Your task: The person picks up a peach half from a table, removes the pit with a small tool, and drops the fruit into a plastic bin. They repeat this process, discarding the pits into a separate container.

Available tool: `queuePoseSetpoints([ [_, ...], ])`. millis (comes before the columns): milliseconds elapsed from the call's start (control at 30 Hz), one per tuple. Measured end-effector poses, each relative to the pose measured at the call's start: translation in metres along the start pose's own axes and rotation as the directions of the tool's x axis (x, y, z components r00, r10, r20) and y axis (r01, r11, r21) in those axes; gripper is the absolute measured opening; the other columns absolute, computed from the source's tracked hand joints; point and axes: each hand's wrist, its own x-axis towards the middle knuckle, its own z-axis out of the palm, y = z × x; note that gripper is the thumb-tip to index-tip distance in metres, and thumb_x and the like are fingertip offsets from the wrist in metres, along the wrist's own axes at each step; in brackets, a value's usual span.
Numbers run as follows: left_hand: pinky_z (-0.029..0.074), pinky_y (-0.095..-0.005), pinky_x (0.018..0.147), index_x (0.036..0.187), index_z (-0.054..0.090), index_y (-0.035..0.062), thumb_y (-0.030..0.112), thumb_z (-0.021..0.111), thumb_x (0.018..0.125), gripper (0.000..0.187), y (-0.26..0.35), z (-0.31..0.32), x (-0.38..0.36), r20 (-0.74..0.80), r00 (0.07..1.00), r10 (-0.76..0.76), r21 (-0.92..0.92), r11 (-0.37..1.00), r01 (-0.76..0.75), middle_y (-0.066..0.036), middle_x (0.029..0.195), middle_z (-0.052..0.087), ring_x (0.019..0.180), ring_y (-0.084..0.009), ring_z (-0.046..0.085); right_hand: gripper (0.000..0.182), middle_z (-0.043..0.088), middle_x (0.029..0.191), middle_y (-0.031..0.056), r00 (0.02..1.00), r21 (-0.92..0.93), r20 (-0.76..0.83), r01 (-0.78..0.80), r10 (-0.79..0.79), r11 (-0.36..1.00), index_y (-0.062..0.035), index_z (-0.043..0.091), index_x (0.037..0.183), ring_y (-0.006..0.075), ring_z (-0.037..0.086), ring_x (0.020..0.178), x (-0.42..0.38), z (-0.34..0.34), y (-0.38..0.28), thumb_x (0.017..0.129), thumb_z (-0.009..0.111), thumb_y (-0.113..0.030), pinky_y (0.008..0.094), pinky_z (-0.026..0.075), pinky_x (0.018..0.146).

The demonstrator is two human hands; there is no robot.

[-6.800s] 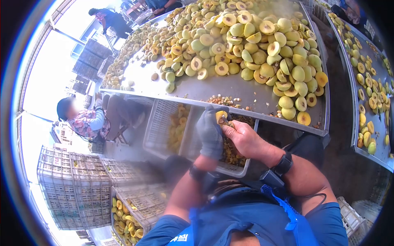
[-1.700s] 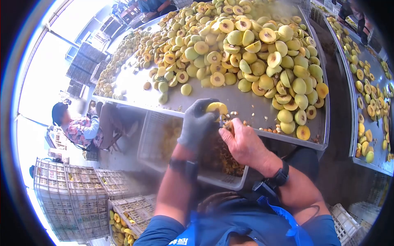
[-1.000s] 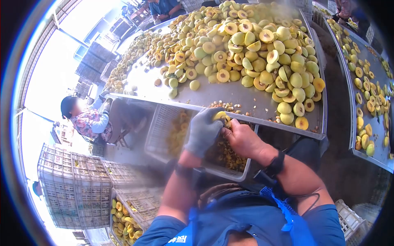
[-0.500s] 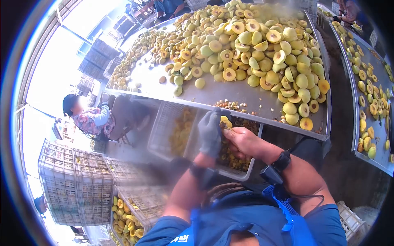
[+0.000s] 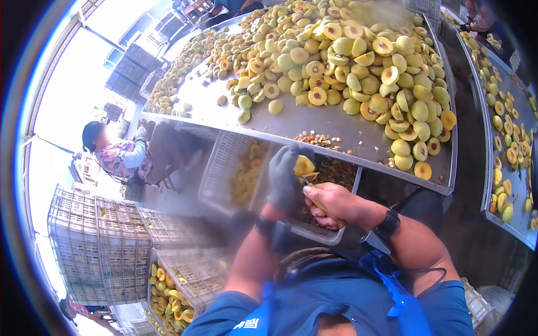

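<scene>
A grey glove covers my left hand, whose fingers are closed round a yellow peach half. Just below it, my bare right hand is wrapped round a small hand tool; its thin metal tip is at the fruit, and most of the handle is hidden in my fist. Beneath both hands stands a crate with dark scraps and peelings in it. To its left, a white crate holds yellow fruit pieces, blurred in this view.
Ahead is a metal table with a big heap of halved peaches and loose pits near its edge. A second fruit table stands right. Stacked crates are at left, near a seated person.
The peach half shows more clearly above my right hand, which has turned and dropped slightly, with the tool's metal tip now visible. The left hand still holds the fruit.
</scene>
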Motion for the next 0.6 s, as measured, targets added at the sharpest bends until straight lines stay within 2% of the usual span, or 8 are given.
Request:
queuePoseSetpoints([
  [67, 0.054, -0.0368, 0.09, 0.113, 0.069, -0.0015, 0.013, 0.052, 0.101, 0.025, -0.023, -0.006, -0.006, -0.103, 0.99, -0.101, -0.02, 0.995, 0.099, -0.011, 0.103, 0.071, 0.095, -0.0216, 0.068, 0.037, 0.046, 0.065, 0.0, 0.999, -0.05, -0.039, -0.004, 0.002, 0.999, -0.0086, 0.05, 0.092, 0.0113, 0.046, 0.043, 0.012, -0.01, 0.014, 0.11, 0.046, -0.04, 0.0303, 0.039, 0.038],
  [133, 0.053, -0.042, 0.096, 0.114, 0.069, -0.001, 0.01, 0.055, 0.098, 0.024, -0.029, -0.027, -0.008, -0.02, 0.994, 0.105, 0.378, 0.921, -0.09, -0.012, 0.106, 0.074, 0.102, -0.0255, 0.069, 0.035, 0.047, 0.064, -0.0003, 0.989, -0.23, -0.142, -0.062, 0.029, 0.971, -0.0091, 0.05, 0.091, 0.0119, 0.046, 0.043, 0.021, -0.017, 0.02, 0.11, 0.046, -0.039, 0.0303, 0.04, 0.038],
  [233, 0.055, -0.0394, 0.093, 0.112, 0.071, 0.0003, 0.011, 0.061, 0.095, 0.022, -0.071, -0.06, -0.022, -0.145, 0.989, 0.005, 0.319, 0.947, 0.042, -0.013, 0.104, 0.074, 0.101, -0.0242, 0.07, 0.032, 0.048, 0.064, -0.0008, 0.976, -0.357, -0.218, -0.064, -0.017, 0.932, -0.0097, 0.052, 0.09, 0.0121, 0.049, 0.045, 0.018, -0.009, 0.013, 0.109, 0.05, -0.036, 0.0301, 0.041, 0.039],
  [267, 0.055, -0.0376, 0.09, 0.111, 0.071, -0.0001, 0.011, 0.064, 0.094, 0.022, -0.087, -0.074, -0.029, -0.303, 0.905, -0.3, -0.074, 0.954, 0.291, -0.013, 0.103, 0.074, 0.098, -0.0233, 0.07, 0.032, 0.049, 0.064, -0.001, 0.977, -0.423, -0.186, 0.018, -0.106, 0.906, -0.0097, 0.053, 0.09, 0.0119, 0.049, 0.045, 0.017, -0.008, 0.018, 0.108, 0.051, -0.036, 0.0301, 0.042, 0.039],
  [300, 0.056, -0.0358, 0.088, 0.111, 0.072, -0.0004, 0.011, 0.067, 0.093, 0.022, -0.1, -0.089, -0.032, -0.316, 0.729, -0.607, -0.477, 0.766, 0.431, -0.013, 0.101, 0.074, 0.095, -0.0224, 0.071, 0.031, 0.049, 0.065, -0.0008, 0.974, -0.451, -0.174, 0.052, -0.145, 0.891, -0.009, 0.054, 0.092, 0.0113, 0.05, 0.047, 0.017, -0.007, 0.019, 0.108, 0.052, -0.036, 0.0301, 0.042, 0.041],
  [400, 0.057, -0.0325, 0.086, 0.112, 0.072, -0.0022, 0.014, 0.069, 0.093, 0.025, -0.119, -0.118, -0.016, -0.483, 0.836, -0.26, 0.446, 0.749, 0.49, -0.014, 0.102, 0.074, 0.092, -0.0215, 0.072, 0.031, 0.052, 0.067, 0.0, 0.954, -0.525, -0.142, 0.153, -0.264, 0.837, -0.007, 0.057, 0.095, 0.0104, 0.051, 0.053, 0.018, -0.003, 0.021, 0.107, 0.055, -0.035, 0.0308, 0.044, 0.047],
  [567, 0.053, -0.0405, 0.098, 0.125, 0.069, 0.0013, 0.026, 0.076, 0.084, 0.048, -0.113, -0.073, 0.092, -0.297, 0.882, -0.365, 0.367, 0.81, 0.458, -0.021, 0.117, 0.07, 0.111, -0.0335, 0.067, 0.038, 0.064, 0.081, 0.0147, 0.934, -0.585, -0.155, 0.176, -0.323, 0.792, 0.0005, 0.058, 0.103, 0.0221, 0.061, 0.078, 0.02, 0.004, 0.008, 0.106, 0.057, -0.038, 0.0416, 0.05, 0.074],
  [600, 0.052, -0.0419, 0.1, 0.13, 0.066, 0.0022, 0.028, 0.076, 0.083, 0.054, -0.129, -0.059, 0.112, -0.232, 0.928, -0.292, 0.509, 0.776, 0.372, -0.022, 0.123, 0.067, 0.115, -0.0352, 0.066, 0.038, 0.064, 0.081, 0.0151, 0.936, -0.585, -0.167, 0.158, -0.309, 0.796, 0.0004, 0.058, 0.104, 0.0225, 0.061, 0.078, 0.021, 0.003, 0.005, 0.105, 0.057, -0.038, 0.0416, 0.05, 0.075],
])
